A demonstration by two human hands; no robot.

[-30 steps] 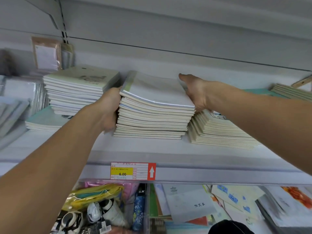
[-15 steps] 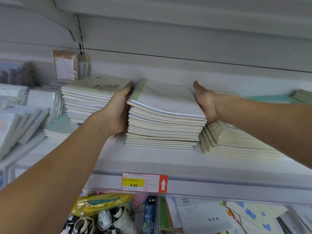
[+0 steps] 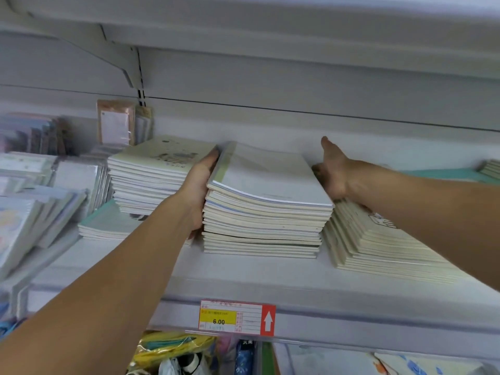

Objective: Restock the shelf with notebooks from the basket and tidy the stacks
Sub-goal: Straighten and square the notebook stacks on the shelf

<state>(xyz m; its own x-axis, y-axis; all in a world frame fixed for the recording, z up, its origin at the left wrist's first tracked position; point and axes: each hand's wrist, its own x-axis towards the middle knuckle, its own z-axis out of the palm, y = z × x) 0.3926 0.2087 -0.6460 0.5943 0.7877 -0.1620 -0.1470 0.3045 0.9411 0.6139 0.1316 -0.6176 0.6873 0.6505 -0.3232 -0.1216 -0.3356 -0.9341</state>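
White shelf [image 3: 243, 277]: both hands flank middle notebook stack [image 3: 266, 201].

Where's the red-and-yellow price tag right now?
Head view, lower centre: the red-and-yellow price tag sits on the grey shelf's front edge, below the middle stack of pale notebooks.

Both hands flank the middle notebook stack [image 3: 266, 204] on the white shelf [image 3: 243, 282] — left hand [image 3: 198, 190] flat against its side, right hand [image 3: 331, 171] open beside it (price tag [image 3: 237, 318] reads 6.00).

Two bare forearms, no sleeves visible
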